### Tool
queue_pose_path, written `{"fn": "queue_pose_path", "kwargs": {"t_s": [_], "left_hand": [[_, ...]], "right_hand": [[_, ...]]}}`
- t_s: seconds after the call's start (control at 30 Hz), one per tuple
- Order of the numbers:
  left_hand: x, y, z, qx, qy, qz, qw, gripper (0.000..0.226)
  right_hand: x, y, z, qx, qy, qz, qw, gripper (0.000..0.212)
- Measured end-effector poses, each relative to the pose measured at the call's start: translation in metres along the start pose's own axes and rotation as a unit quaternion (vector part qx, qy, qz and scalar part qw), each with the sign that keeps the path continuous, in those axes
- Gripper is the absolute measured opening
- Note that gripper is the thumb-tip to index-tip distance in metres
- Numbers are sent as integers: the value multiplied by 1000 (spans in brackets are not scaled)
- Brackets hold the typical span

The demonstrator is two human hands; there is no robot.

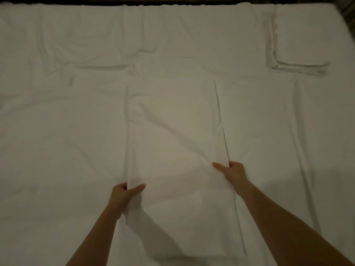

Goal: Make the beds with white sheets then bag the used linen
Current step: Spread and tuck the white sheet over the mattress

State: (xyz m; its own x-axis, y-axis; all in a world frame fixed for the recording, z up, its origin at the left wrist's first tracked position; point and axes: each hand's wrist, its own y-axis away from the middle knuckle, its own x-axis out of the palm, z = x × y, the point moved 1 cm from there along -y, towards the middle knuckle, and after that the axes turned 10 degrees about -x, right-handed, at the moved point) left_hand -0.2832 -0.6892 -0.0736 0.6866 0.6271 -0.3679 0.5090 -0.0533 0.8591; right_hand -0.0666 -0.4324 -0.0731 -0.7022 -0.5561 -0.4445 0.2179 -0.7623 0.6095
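Note:
A long folded white sheet (176, 143) lies lengthwise down the middle of the bed, on top of a wrinkled white sheet (67, 131) that covers the mattress. My left hand (124, 194) pinches the folded sheet's left edge near the front. My right hand (232, 171) grips its right edge a little farther up. Both forearms reach in from the bottom of the view. The folded sheet's near end runs out of view between my arms.
A stack of folded white linen (299, 41) rests at the far right corner of the bed. A dark strip (172, 0) runs along the bed's far edge. The bed's right edge (345, 20) shows at the upper right.

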Motion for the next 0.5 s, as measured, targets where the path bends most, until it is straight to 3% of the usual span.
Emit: {"fn": "queue_pose_path", "kwargs": {"t_s": [0.17, 0.33, 0.5], "left_hand": [[-1, 26, 16, 36, -76, -70, 994, 31], [-9, 82, -40, 118, -140, -110, 977, 58], [-38, 180, -123, 211, -150, -127, 957, 56]], "right_hand": [[-8, 49, -10, -38, 106, -34, 993, 31], [-25, 81, 60, -161, 204, -7, 965, 36], [-59, 140, 169, -325, 383, 64, 862, 34]]}}
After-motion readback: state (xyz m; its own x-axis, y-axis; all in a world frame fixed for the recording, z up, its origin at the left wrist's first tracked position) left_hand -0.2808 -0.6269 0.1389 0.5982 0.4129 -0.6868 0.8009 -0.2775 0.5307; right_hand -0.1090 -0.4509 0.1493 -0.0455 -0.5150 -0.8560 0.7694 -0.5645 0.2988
